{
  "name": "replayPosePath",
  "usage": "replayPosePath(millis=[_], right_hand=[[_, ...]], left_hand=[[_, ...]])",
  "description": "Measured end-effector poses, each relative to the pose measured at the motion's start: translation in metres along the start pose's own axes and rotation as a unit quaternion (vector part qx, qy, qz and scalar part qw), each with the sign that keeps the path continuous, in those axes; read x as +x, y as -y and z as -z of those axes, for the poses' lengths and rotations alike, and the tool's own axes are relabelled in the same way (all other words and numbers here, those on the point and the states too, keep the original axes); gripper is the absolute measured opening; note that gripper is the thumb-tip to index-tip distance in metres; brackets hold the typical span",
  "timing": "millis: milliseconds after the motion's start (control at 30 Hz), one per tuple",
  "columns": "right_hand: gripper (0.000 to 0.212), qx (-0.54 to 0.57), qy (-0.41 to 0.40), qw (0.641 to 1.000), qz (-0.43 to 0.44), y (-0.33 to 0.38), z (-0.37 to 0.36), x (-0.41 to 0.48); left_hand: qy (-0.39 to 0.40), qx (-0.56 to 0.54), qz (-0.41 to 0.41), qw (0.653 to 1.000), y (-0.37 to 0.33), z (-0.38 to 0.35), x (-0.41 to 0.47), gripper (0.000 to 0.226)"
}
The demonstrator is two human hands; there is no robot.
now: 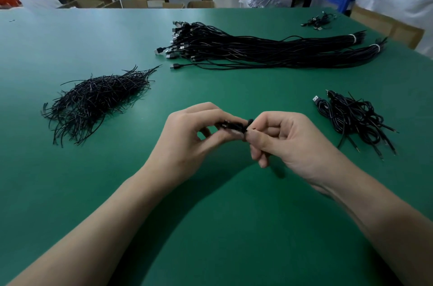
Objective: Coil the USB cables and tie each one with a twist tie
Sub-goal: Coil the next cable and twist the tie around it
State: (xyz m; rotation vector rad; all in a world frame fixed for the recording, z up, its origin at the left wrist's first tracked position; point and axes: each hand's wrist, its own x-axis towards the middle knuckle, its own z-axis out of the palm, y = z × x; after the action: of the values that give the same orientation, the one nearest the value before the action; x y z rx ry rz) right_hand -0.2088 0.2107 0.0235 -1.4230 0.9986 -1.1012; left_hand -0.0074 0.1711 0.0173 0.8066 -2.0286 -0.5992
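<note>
Both hands are closing on one small coiled cable (230, 126), holding it just above the green table (210, 215) at the centre of the view. The left hand (192, 138) is pinching the bundle between thumb and curled fingers. The right hand (290, 145) is nipping the bundle's right end between thumb and forefinger, at a dark lump that is probably a tie being twisted; it is too small and blurred to be sure.

At ten o'clock from the hands, a heap of loose twist ties (93, 103) is lying well apart. At one o'clock, the long straight cables (269, 51) are waiting in banded bundles, plugs fanning toward eleven. At three o'clock, a small pile of finished coils (353, 119) is sitting near the right wrist.

As I judge it, the main risk is the coil springing open. The loops are staying together only under the left hand's pinch, so any easing there before the tie is holding would be letting them unwind. The tie also seems to be sitting toward one end of the bundle, not its middle, so it could be sliding off once the coil is dropped on the pile. Too few turns would be leaving it loose, while too many could be kinking or snapping its thin wire core.
</note>
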Motion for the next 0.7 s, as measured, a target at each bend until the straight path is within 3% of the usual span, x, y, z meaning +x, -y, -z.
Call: replayPosePath(millis=[167,333,467,600,633,700], right_hand=[[0.011,-0.060,-0.011,0.997,0.038,0.000,-0.001,0.000],[0.016,-0.208,-0.036,0.970,0.119,0.003,0.000,-0.005],[0.018,-0.378,-0.032,0.902,0.207,0.005,0.001,-0.006],[0.023,-0.515,-0.013,0.805,0.293,0.003,-0.001,-0.005],[0.023,-0.511,-0.014,0.810,0.287,0.002,-0.002,-0.006],[0.020,-0.430,-0.031,0.872,0.232,0.003,-0.001,-0.006]], left_hand=[[0.007,-0.006,0.006,1.000,0.001,-0.001,0.001,0.017],[0.047,-0.075,0.052,0.995,-0.006,-0.005,-0.004,0.020],[0.084,-0.123,0.134,0.980,-0.009,-0.007,-0.003,0.039],[0.162,-0.198,0.220,0.941,-0.009,-0.003,0.000,0.049],[0.168,-0.220,0.236,0.931,-0.009,-0.002,0.000,0.048],[0.137,-0.245,0.246,0.928,-0.005,-0.005,-0.002,0.049]])
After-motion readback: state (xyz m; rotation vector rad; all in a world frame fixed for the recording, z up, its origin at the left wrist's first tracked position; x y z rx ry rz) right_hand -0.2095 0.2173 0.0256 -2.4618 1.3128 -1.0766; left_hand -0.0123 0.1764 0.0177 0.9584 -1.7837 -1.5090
